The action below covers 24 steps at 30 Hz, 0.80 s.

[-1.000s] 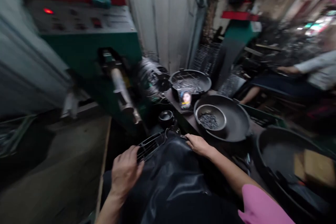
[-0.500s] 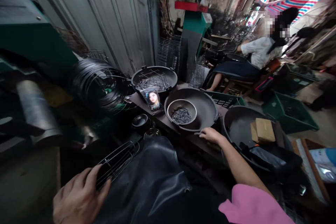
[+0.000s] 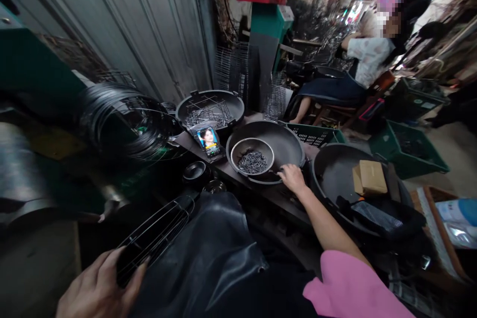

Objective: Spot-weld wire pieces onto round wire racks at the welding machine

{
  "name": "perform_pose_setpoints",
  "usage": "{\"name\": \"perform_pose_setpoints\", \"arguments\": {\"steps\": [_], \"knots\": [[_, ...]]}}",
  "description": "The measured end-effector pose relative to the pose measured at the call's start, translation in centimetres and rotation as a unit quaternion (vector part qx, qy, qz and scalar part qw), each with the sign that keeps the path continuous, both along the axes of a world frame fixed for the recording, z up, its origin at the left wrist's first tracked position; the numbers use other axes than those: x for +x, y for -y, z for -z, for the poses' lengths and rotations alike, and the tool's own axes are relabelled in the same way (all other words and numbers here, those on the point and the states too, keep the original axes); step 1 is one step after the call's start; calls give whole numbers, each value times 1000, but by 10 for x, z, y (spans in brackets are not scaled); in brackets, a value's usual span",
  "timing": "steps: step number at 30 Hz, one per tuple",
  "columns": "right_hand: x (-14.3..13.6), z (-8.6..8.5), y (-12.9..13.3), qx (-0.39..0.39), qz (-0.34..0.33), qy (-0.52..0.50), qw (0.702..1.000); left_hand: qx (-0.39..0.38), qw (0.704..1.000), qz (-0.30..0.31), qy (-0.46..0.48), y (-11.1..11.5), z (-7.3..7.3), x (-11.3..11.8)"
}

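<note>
In the lower left, my left hand is closed round the near end of an elongated wire rack. The rack's far end lies beside the dark apron over my lap. My right hand is over the front rim of a wide dark pan, fingers stretched towards a smaller metal bowl. Many short metal pieces lie in that bowl. Those fingers look slightly apart and are close to the bowl's right edge; I cannot make out anything between them.
Behind stands another pan with bent wires, beside a lit phone. A pan with a cardboard box is at right. Coiled wire lies left. A person sits beyond, near green crates.
My right hand has moved from just outside the pan's front rim to over it, nearer the bowl. My left hand and the wire rack have shifted left and down in view.
</note>
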State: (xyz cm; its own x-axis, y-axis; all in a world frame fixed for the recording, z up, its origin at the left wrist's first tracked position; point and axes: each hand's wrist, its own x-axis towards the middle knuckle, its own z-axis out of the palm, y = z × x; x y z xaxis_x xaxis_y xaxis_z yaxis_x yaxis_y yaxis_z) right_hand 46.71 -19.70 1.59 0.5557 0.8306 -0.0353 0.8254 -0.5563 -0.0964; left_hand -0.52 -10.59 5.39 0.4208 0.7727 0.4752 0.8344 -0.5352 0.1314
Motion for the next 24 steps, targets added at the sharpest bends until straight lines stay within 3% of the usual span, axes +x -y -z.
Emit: {"name": "perform_pose_setpoints", "arguments": {"steps": [6,10,15,18,21,23,24], "knots": [[-9,31,67,-174,26,-36,984,82,994,-23,-65,-2,-12,12],[-3,59,88,-139,2,10,990,118,992,-1,-47,-3,-7,18],[22,81,86,-130,-77,17,988,113,993,3,-35,3,3,15],[32,75,82,-95,-113,-31,989,91,995,-4,-30,6,3,12],[20,49,82,-26,-56,-181,981,70,997,-5,-20,7,-2,10],[-7,24,79,23,14,-345,938,64,998,3,-14,7,-4,11],[-25,11,76,53,45,-439,896,64,998,9,-13,8,-4,13]]}}
